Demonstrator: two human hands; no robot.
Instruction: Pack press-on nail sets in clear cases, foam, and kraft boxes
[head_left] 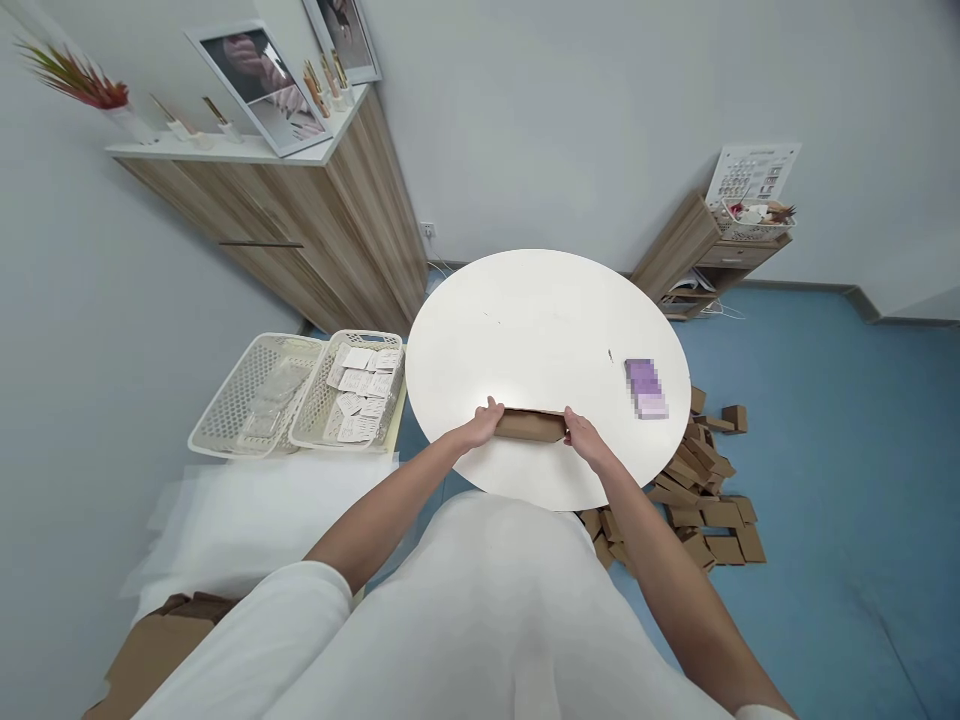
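Note:
Between my two hands, a small brown cardboard box rests at the near part of a round white table. My left hand grips the box's left end, thumb pointing up near its back edge. At the opposite end, my right hand is closed on the right side, fingers pressed to the corner. The box lies long side across in front of me; its inside cannot be seen.
A purple blurred item lies on the table's right. Many brown boxes are heaped on the blue floor at right. White baskets with packets stand at left, before a wooden cabinet. Flat cardboard sits lower left.

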